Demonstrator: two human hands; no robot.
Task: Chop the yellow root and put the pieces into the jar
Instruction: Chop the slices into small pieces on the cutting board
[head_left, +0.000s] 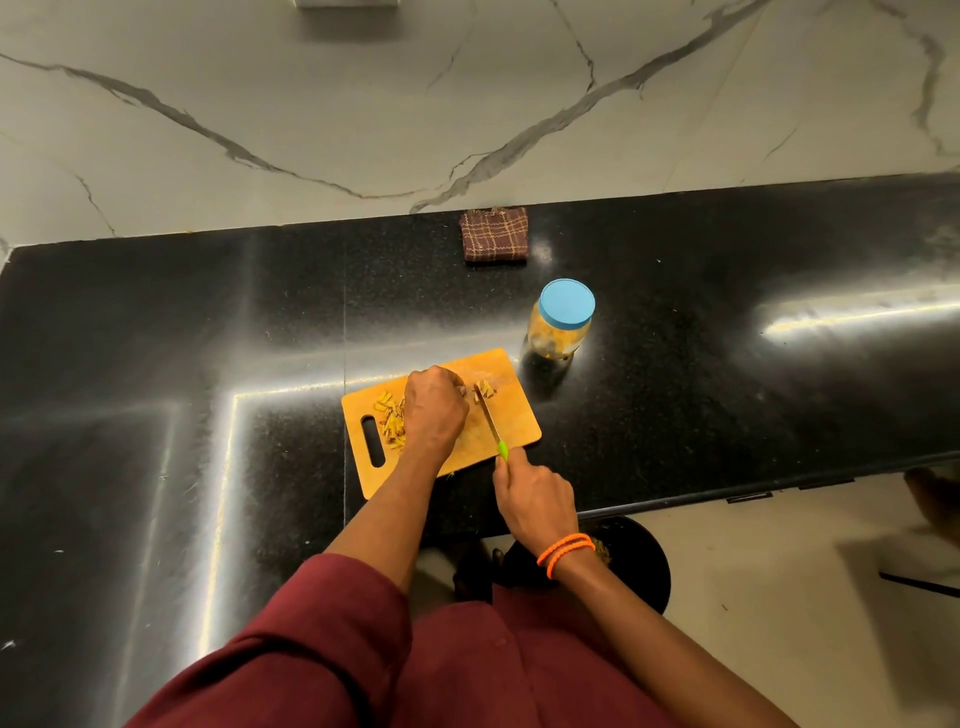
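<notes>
The yellow root (484, 391) is seen on the wooden cutting board (514, 415), just beyond the curled fingertips of the left hand (435, 410), which is pressed down on the board; whether a piece is pinched under those fingers cannot be told, since they are hidden by the back of the hand. The root is met by the tip of a knife (491, 420), whose narrow blade is laid across the board and whose bright green handle is gripped by the right hand (535, 499) at the board's near edge. Short, stick-like yellow pieces (390, 420) are scattered on the board's left part, beside its slot-shaped handle hole. The board is a smooth, orange-toned rectangle with rounded corners, set on a glossy, speckled black counter (727, 395). Just beyond the board's far right corner stands the clear jar (560, 332), closed by a round blue lid (567, 303), with yellow contents seen inside. Farther beyond the board, a folded brown checked cloth (493, 235) is laid against the veined marble wall.
</notes>
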